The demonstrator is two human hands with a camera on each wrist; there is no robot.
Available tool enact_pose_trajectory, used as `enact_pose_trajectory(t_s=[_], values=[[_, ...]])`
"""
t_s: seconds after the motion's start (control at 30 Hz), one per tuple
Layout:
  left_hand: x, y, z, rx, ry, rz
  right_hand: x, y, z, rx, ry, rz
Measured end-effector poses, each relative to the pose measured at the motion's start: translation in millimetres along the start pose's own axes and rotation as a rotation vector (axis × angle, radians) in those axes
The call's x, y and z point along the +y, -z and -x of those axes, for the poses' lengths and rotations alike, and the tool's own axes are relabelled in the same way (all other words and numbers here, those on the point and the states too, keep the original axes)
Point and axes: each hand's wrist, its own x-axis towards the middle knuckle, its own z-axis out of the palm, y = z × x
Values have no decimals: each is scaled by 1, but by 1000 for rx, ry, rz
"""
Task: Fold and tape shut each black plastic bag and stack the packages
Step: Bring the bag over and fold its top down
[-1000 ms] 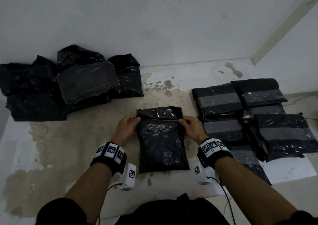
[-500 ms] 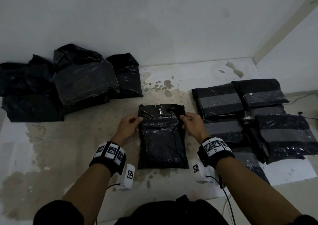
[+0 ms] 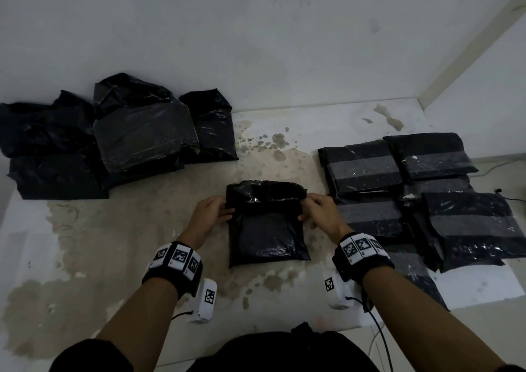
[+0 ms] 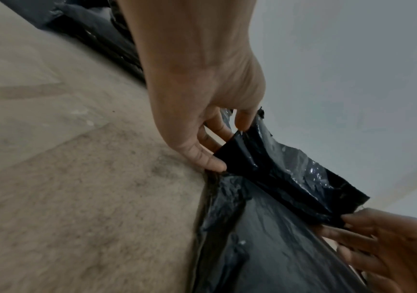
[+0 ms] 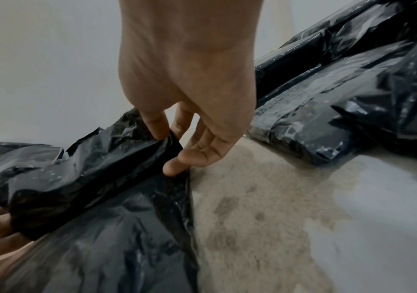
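A black plastic bag (image 3: 266,229) lies flat on the stained surface in front of me, its top flap (image 3: 266,192) rolled toward me. My left hand (image 3: 212,212) pinches the flap's left end (image 4: 230,150) between thumb and fingers. My right hand (image 3: 318,211) pinches the flap's right end (image 5: 169,142) the same way. In the left wrist view the bag (image 4: 277,247) stretches between both hands, and the right wrist view shows the bag (image 5: 114,237) from the other side. Taped packages (image 3: 367,169) with grey tape bands are stacked at the right.
A heap of loose, untaped black bags (image 3: 85,141) sits at the back left against the white wall (image 3: 256,30). The taped packages (image 5: 340,99) lie close to my right hand. A cable (image 3: 501,166) runs along the far right edge.
Both hands have rolled the bag's top flap further down toward me, so the bag looks shorter. The hands stay at the flap's two ends.
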Motion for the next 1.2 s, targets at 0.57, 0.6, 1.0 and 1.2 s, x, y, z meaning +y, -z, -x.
enact_pose_trajectory(t_s=[0.57,0.6,1.0,1.2], values=[[-23,5,35,-85,-117,-279,22,-2,26,-183,68,5],[-27,6,35,-87,-144,-301,27,-4,27,-159,99,60],[-62,-34,65,109,-762,-959,34,-43,55,215,661,691],[-98,-43,62,8,-678,-1250,62,-86,57,31,678,1006]])
